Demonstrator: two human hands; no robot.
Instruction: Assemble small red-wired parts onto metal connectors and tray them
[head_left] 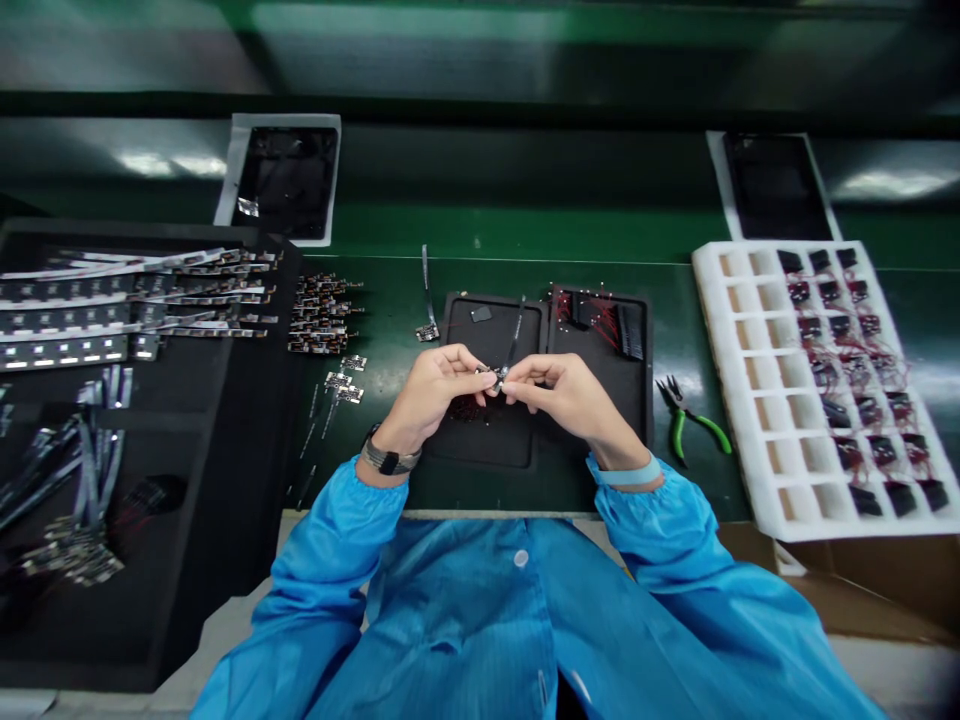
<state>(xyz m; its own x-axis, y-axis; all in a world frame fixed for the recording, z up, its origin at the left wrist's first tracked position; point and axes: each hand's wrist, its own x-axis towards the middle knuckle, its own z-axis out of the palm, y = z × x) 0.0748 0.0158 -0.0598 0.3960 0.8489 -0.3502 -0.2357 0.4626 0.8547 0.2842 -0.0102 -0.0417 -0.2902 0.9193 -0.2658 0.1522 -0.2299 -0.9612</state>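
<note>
- A dark green bench [390,285] runs across the frame, with a reflective green back wall and 2 black panels in pale borders at upper left [292,185] and upper right [772,185].
- At the centre, the left hand [448,392] and right hand [553,388] are close together, thumbs and fingers pinched on the same small circuit board [496,379]. Its dark ribbon [517,335] points towards the top of the frame; the exact contact is too small to make out.
- The board is held above the left of 2 black trays [487,455]; red wires show just below the fingers. The right tray [592,425] holds black blocks [628,333] with red leads.
- Left of centre lie a dense group of boards [324,315], a few loose boards [346,382] and a board with an upright ribbon [427,330].
- Green-handled pliers [679,410] rest between the right tray and the white foam tray [748,420] at far right.
- The batch looks partway along: black, red-wired units [883,450] occupy the 3 right-hand of 5 foam columns, while plenty of boards and strips — notably in the dark bin [247,480] at far left — seem left over.
</note>
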